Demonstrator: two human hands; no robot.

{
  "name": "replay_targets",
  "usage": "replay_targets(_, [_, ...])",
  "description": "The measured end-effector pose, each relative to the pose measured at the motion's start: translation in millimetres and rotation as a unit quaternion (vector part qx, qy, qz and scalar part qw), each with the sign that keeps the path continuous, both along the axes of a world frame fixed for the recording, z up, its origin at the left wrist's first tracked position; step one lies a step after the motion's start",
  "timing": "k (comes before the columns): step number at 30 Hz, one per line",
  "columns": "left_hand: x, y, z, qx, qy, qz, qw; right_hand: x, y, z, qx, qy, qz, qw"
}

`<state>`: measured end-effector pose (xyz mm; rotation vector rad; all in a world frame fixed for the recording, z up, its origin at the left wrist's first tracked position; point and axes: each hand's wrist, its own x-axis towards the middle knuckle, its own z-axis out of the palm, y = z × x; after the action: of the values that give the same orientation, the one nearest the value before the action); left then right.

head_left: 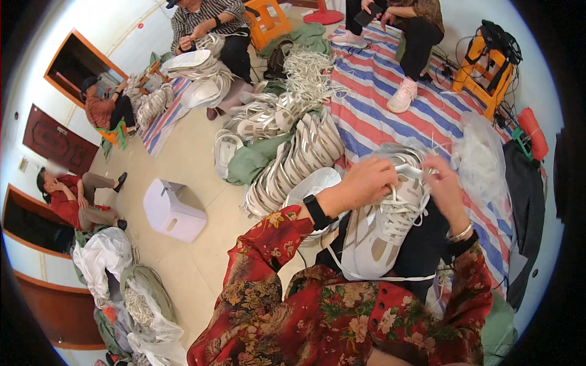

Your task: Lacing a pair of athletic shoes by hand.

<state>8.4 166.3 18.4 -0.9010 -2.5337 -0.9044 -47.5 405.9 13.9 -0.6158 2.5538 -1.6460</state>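
A beige and white sneaker [372,244] lies on my lap, toe toward me, on dark trousers. White shoelace [397,216] crosses its front, and a loose length hangs round the toe. My left hand [369,182] is closed at the top of the lacing, pinching the shoelace by the left eyelets. Across the opening, my right hand [444,186] is slightly blurred, its fingertips drawn together at the right eyelets around what appears to be lace. More shoe uppers [400,155] show just behind the sneaker.
Stacked shoes [296,161] lie left of my knees, with a heap of white laces [305,73] beyond. A lilac stool [174,210] stands on the tiles. Striped sheeting [372,116] carries a clear plastic bag [479,158]. Several people sit around; one handles shoes [201,70].
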Motion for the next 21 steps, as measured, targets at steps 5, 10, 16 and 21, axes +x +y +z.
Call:
replay_targets(5, [22.8,15.7,-0.8,0.137,-0.107,0.123,0.977,32.0,-22.8,-2.2,0.025,0.012,0.113,0.993])
replay_targets(10, [24.0,24.2,-13.2,0.178,-0.234,0.092,0.951,38.9,-18.5,-7.7,0.023,0.053,0.085,0.995])
replay_targets(16, [9.3,20.3,-25.6,0.188,-0.334,0.122,0.916,21.5,-18.8,-11.0,0.076,0.057,0.147,0.985])
replay_targets(21, [12.4,1.6,-17.0,0.323,-0.498,0.073,0.802,11.3,16.7,-14.4,0.195,0.25,0.024,0.948])
